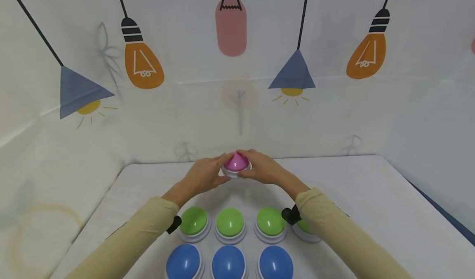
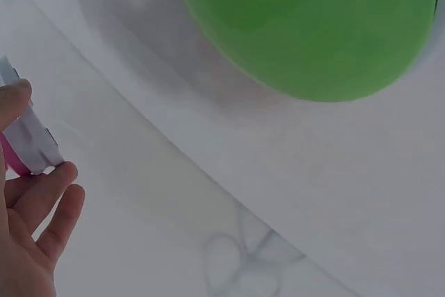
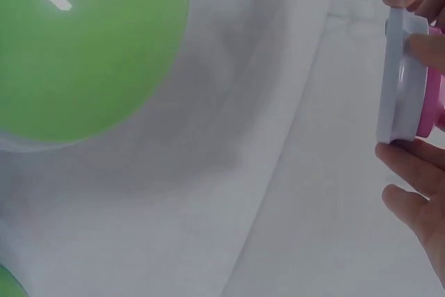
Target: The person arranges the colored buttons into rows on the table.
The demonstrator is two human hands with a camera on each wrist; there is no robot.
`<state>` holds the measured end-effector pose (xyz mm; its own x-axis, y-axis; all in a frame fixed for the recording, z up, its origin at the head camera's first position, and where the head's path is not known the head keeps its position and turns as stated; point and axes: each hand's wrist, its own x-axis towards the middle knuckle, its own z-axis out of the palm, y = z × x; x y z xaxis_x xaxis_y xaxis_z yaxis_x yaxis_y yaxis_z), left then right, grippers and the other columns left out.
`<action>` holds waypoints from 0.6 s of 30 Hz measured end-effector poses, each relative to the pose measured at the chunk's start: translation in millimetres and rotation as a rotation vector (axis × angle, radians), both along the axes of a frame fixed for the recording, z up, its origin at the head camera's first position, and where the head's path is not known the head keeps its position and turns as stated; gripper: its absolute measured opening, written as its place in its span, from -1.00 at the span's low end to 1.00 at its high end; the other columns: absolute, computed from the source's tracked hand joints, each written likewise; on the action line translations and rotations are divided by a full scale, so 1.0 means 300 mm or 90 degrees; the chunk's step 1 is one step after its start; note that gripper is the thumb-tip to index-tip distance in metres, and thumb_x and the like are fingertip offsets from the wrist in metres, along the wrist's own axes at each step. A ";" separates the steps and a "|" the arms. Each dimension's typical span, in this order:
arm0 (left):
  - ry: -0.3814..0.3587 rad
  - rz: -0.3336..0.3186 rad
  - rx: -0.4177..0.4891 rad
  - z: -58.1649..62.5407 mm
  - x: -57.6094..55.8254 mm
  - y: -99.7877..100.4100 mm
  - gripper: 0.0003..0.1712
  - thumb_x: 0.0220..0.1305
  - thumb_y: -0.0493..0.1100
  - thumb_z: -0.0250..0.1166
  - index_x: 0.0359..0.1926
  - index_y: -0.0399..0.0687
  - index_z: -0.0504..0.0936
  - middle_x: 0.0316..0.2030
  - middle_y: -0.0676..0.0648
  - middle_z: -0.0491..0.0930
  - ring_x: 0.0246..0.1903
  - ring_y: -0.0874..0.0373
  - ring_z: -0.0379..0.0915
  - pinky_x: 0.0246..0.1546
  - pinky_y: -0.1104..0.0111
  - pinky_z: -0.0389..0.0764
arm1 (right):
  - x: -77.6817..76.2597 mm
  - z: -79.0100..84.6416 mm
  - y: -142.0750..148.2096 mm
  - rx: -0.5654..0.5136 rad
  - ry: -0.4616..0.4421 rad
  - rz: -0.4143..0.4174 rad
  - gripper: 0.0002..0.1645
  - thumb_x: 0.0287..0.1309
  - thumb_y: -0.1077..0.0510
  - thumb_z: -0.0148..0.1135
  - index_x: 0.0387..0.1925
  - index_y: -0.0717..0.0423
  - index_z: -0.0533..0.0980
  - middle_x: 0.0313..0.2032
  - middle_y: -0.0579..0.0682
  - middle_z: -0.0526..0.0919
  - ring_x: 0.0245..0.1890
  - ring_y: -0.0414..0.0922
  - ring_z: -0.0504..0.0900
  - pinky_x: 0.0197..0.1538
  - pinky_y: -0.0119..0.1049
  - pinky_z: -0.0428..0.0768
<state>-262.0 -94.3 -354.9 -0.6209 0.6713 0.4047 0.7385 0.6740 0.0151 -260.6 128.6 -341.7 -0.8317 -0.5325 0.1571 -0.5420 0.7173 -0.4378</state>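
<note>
Both hands hold a pink push button between them over the far part of the white table. Its pink top looks pointed in the head view and sits on a round white base. My left hand grips the left side of the button, with the thumb low at the base. On the opposite side my right hand grips it, fingers up by the pink top and thumb at the base. In the right wrist view the button stands on edge, with fingertips at its rim.
Nearer on the table is a row of green domed buttons on white bases, the rightmost partly behind the right sleeve. Blue domed buttons form a row in front. Behind the table hangs a white backdrop printed with lamps.
</note>
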 end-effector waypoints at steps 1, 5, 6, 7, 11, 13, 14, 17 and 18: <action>0.006 -0.003 -0.002 0.004 0.001 0.003 -0.20 0.09 -0.02 0.51 0.31 -0.17 0.44 -0.03 -0.21 0.69 -0.52 0.05 0.62 -0.39 0.26 0.69 | 0.003 0.004 0.006 -0.002 0.003 0.003 -0.14 0.18 0.03 0.39 0.43 0.18 0.26 0.24 0.22 0.48 0.22 0.08 0.51 0.25 0.02 0.51; 0.029 -0.015 -0.005 0.019 0.001 0.013 -0.21 0.09 0.01 0.51 0.30 -0.14 0.46 -0.02 -0.21 0.69 -0.56 0.04 0.60 -0.44 0.27 0.68 | 0.016 0.022 0.023 -0.009 0.007 0.006 -0.15 0.19 0.03 0.39 0.43 0.18 0.27 0.26 0.20 0.48 0.24 0.08 0.50 0.26 0.01 0.50; 0.033 -0.018 -0.005 0.023 0.002 0.016 -0.22 0.09 0.01 0.51 0.30 -0.13 0.46 0.00 -0.22 0.68 -0.56 0.03 0.61 -0.44 0.27 0.69 | 0.019 0.025 0.027 -0.011 0.008 0.006 -0.15 0.19 0.03 0.38 0.43 0.18 0.27 0.26 0.20 0.47 0.25 0.08 0.49 0.26 0.01 0.50; 0.036 -0.020 -0.004 0.026 0.003 0.018 -0.22 0.09 0.01 0.51 0.30 -0.13 0.47 0.01 -0.23 0.67 -0.55 0.02 0.62 -0.44 0.26 0.69 | 0.021 0.028 0.031 -0.012 0.009 0.006 -0.15 0.19 0.03 0.38 0.43 0.18 0.27 0.26 0.20 0.48 0.24 0.08 0.49 0.26 0.01 0.50; 0.029 -0.024 -0.005 0.034 0.014 0.026 -0.23 0.10 0.02 0.51 0.31 -0.11 0.48 0.08 -0.23 0.64 -0.54 0.02 0.62 -0.44 0.27 0.69 | 0.033 0.035 0.045 -0.010 0.014 0.011 -0.16 0.19 0.03 0.38 0.42 0.19 0.27 0.25 0.20 0.49 0.23 0.07 0.50 0.25 0.00 0.52; 0.030 -0.025 -0.005 0.036 0.021 0.032 -0.24 0.11 0.02 0.50 0.31 -0.09 0.48 0.09 -0.22 0.64 -0.54 0.02 0.61 -0.44 0.28 0.69 | 0.040 0.037 0.053 -0.009 0.018 0.013 -0.16 0.19 0.03 0.38 0.42 0.19 0.28 0.22 0.19 0.51 0.21 0.06 0.52 0.24 -0.02 0.53; 0.033 -0.025 -0.006 0.035 0.024 0.036 -0.24 0.11 0.03 0.50 0.31 -0.08 0.48 0.10 -0.22 0.64 -0.55 0.02 0.61 -0.45 0.28 0.68 | 0.045 0.038 0.057 -0.009 0.018 0.013 -0.16 0.19 0.03 0.38 0.42 0.19 0.28 0.22 0.19 0.52 0.20 0.05 0.52 0.23 -0.03 0.53; 0.056 -0.031 -0.005 0.034 0.034 0.047 -0.24 0.09 0.05 0.51 0.29 -0.06 0.50 0.09 -0.21 0.64 -0.56 0.02 0.61 -0.47 0.27 0.67 | 0.060 0.039 0.069 -0.011 0.024 0.015 -0.16 0.19 0.02 0.38 0.42 0.20 0.28 0.19 0.19 0.53 0.17 0.05 0.54 0.20 -0.04 0.55; 0.064 -0.034 -0.003 0.033 0.037 0.051 -0.25 0.09 0.05 0.51 0.28 -0.05 0.50 0.09 -0.21 0.64 -0.56 0.01 0.61 -0.48 0.27 0.67 | 0.066 0.039 0.074 -0.012 0.026 0.015 -0.16 0.19 0.02 0.38 0.41 0.20 0.29 0.18 0.19 0.54 0.16 0.05 0.55 0.19 -0.04 0.56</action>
<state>-251.0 -78.9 -345.0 -0.5413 0.7037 0.4602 0.7707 0.6340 -0.0630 -240.9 150.8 -329.9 -0.8113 -0.5491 0.2008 -0.5768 0.6957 -0.4281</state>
